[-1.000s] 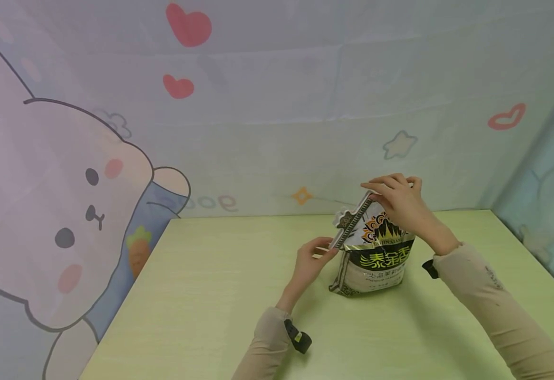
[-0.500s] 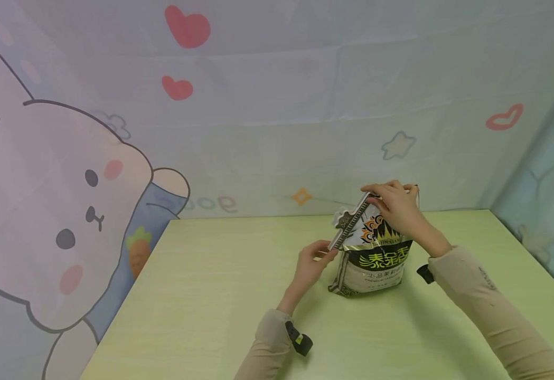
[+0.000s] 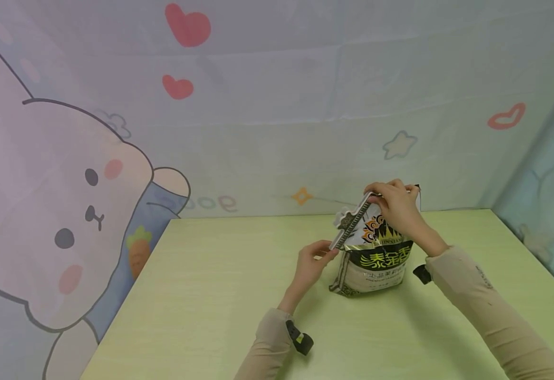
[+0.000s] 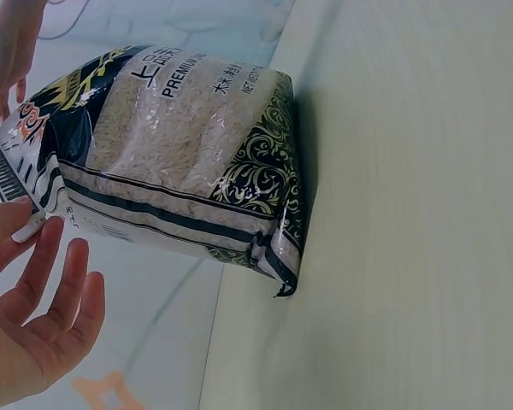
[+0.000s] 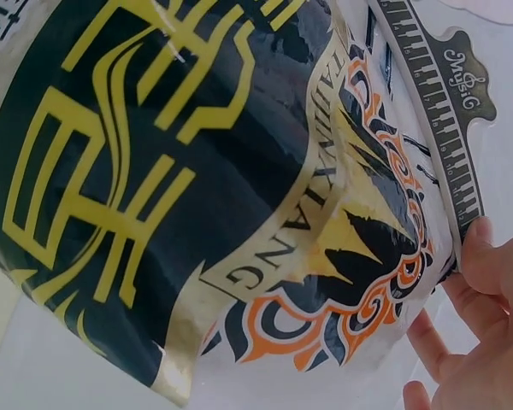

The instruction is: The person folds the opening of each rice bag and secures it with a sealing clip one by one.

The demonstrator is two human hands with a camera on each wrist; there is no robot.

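Note:
A plastic bag of rice [image 3: 382, 282] with black, gold and orange print stands on the table. Along its slanted upper left edge lies a long clip [image 5: 449, 111] printed with piano keys and the word "Music". My left hand [image 3: 311, 264] pinches the clip's lower end between thumb and forefinger; its other fingers are spread in the left wrist view. At the upper end, my right hand [image 3: 402, 211] pinches the clip near the bag's top, with the thumb [image 5: 479, 252] at the last keys. The right hand hides part of the bag's top in the head view.
The pale green table [image 3: 210, 295] extends left and in front of the bag. Behind it hangs a backdrop cloth [image 3: 277, 148] printed with a rabbit, hearts and stars. Dark wrist devices show at the left cuff [image 3: 299, 338] and the right cuff [image 3: 422, 274].
My right hand has come down slightly, and a corner of the bag now shows behind it. The left hand keeps its pinch on the clip's lower end; the bag has stayed in place.

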